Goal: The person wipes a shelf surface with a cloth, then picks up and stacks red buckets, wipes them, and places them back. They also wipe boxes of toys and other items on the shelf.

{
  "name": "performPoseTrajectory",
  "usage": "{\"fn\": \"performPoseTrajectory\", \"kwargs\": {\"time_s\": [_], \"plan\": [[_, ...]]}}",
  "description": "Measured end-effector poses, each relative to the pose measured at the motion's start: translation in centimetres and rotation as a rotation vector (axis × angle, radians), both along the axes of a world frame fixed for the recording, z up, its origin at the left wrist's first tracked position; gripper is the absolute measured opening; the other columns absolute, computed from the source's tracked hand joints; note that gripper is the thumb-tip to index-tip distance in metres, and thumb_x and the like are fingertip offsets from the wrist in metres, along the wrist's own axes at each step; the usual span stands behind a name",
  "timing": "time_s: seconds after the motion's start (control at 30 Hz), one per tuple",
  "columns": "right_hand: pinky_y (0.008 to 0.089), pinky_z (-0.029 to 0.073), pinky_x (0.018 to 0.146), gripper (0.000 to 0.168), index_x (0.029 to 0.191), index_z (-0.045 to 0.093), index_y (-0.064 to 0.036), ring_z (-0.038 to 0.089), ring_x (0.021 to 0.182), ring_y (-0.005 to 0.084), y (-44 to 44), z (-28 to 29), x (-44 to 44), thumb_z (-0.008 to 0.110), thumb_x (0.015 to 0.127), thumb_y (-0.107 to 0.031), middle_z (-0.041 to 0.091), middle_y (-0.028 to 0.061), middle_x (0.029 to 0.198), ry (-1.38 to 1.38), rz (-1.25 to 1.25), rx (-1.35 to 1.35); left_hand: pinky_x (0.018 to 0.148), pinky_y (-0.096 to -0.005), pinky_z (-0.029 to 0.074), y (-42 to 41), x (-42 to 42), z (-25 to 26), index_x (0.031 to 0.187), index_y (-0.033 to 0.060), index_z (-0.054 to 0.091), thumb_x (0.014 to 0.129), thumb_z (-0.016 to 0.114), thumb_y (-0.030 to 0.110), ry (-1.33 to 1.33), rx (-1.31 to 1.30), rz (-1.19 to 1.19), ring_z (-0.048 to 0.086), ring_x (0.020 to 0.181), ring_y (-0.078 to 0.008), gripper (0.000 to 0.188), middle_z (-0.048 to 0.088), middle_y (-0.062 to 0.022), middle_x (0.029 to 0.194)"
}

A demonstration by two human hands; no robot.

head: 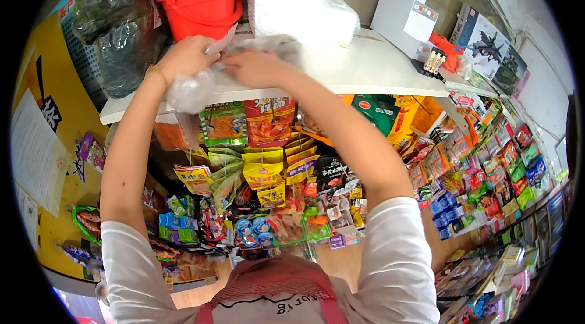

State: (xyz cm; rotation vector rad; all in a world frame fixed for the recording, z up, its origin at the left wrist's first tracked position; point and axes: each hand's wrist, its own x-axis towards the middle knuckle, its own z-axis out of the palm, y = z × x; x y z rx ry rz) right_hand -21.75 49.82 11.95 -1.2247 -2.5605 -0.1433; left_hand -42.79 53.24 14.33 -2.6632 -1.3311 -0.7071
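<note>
Both my arms reach up to the white shelf board (365, 68). My left hand (189, 56) is closed on a thin translucent plastic bag (224, 40) in front of a stack of red plastic buckets (196, 8). A bunched clear plastic bag (191, 91) hangs below that hand at the board's front edge. My right hand (253, 67), blurred, is just right of the left one with its fingers at the crumpled plastic; its grip is not clear. Behind it lies a blurred greyish plastic bundle (281, 47).
Dark plastic bags (123, 49) stand left of the buckets. A large bubble-wrapped white package (301, 4), grey-white boxes (404, 13) and an illustrated model box (484, 40) stand farther right. Hanging snack packets (263, 168) fill the space below the board.
</note>
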Motion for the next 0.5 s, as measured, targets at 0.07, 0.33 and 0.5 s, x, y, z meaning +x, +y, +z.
{"fn": "performPoseTrajectory", "kwargs": {"time_s": [0.07,0.33,0.5], "plan": [[0.0418,0.038,0.105,0.040,0.132,0.054,-0.017,0.050,0.124,0.0284,2.0,-0.9,5.9,0.037,0.099,-0.032,0.055,0.0099,0.133,0.012,0.086,0.044,0.076,-0.0397,0.050,2.5,-0.3,-0.2,0.102,0.0015,0.066,0.081,0.066,0.019,0.066,-0.057,0.024,0.062,0.083,-0.0383,0.027,0.066,-0.0205,0.092],[0.0457,0.043,0.098,0.042,0.123,0.059,-0.010,0.056,0.113,0.0372,2.1,-1.5,31.4,0.036,0.096,-0.032,0.059,0.0203,0.122,0.040,-0.697,0.069,0.076,-0.0427,0.050,2.3,0.3,-0.9,0.102,0.0039,0.066,0.082,0.065,0.025,-0.278,0.258,0.048,0.064,0.087,-0.0370,0.029,0.067,-0.0195,0.096],[0.0428,0.043,0.096,0.041,0.128,0.057,-0.011,0.055,0.111,0.0413,1.8,-1.6,22.5,0.040,0.095,-0.028,0.060,0.0233,0.120,0.015,-0.515,0.089,0.061,-0.0273,0.046,-4.2,-3.6,3.3,0.105,0.0037,0.066,0.092,0.061,0.021,-1.002,0.320,-0.317,0.060,0.071,-0.0131,0.023,0.065,-0.0049,0.083]]}}
